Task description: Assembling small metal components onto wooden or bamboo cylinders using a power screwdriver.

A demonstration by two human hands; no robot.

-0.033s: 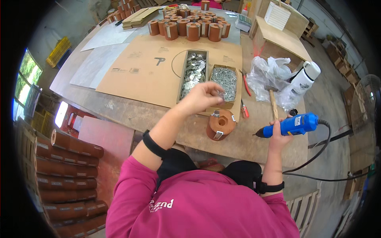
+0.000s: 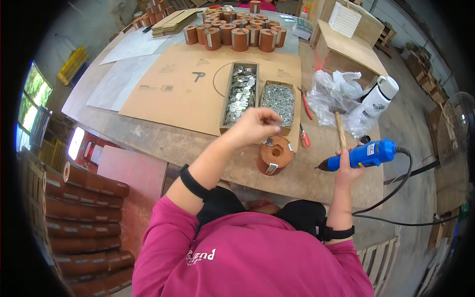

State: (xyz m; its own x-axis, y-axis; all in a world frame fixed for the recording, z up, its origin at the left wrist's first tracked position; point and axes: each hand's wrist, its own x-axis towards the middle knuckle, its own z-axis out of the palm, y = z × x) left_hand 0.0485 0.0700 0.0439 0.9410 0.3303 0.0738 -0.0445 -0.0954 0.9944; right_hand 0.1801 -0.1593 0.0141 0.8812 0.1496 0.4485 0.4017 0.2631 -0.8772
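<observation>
My right hand (image 2: 348, 167) is wrapped round a blue electric screwdriver (image 2: 372, 153), whose dark tip points left toward a reddish-brown cylinder (image 2: 275, 156). This cylinder stands upright near the table's front edge, with a hole in its top and small metal plates at its rim. Just above its far left side, my left hand (image 2: 256, 125) has thumb and fingers pinched together. Whatever is between them is too small to make out. Behind that hand lie a long box of flat metal plates (image 2: 241, 91) and a smaller cardboard box of screws (image 2: 278, 100).
Several finished-looking brown cylinders (image 2: 240, 39) stand at the table's far side. A cardboard sheet (image 2: 168, 94) covers the middle. On the right are red-handled pliers (image 2: 307, 106), a red screwdriver (image 2: 305, 139), a wooden-handled hammer (image 2: 341, 129), plastic bags (image 2: 329, 96) and a white bottle (image 2: 381, 96).
My left hand has shifted slightly down from the screw box toward the cylinder, its fingers still pinched. The right hand with the electric screwdriver stays in place.
</observation>
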